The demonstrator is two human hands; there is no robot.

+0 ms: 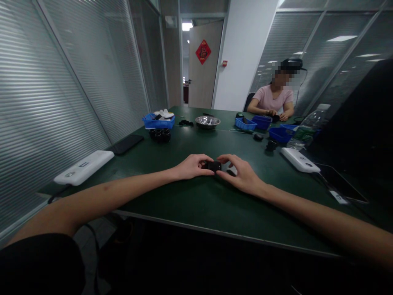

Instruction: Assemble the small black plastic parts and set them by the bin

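Observation:
A small, dark, rounded piece like a short cylinder [214, 166] is just above or on the green tabletop in front of me; its exact kind does not show. My left hand [195, 166] grips its left side between thumb and fingers. From the other side, my right hand [242, 174] curves in a C, with thumb and index fingertips at the right end of the same piece. Between the right palm and the piece a pale patch shows, too unclear to name.
A green table [190, 200] spreads ahead. Blue baskets [150, 123], a steel bowl [208, 122], black round parts [160, 135], a water bottle [308, 127], white power banks [86, 167] and a phone [340, 182] lie around. A person [273, 98] sits across, hands on the table.

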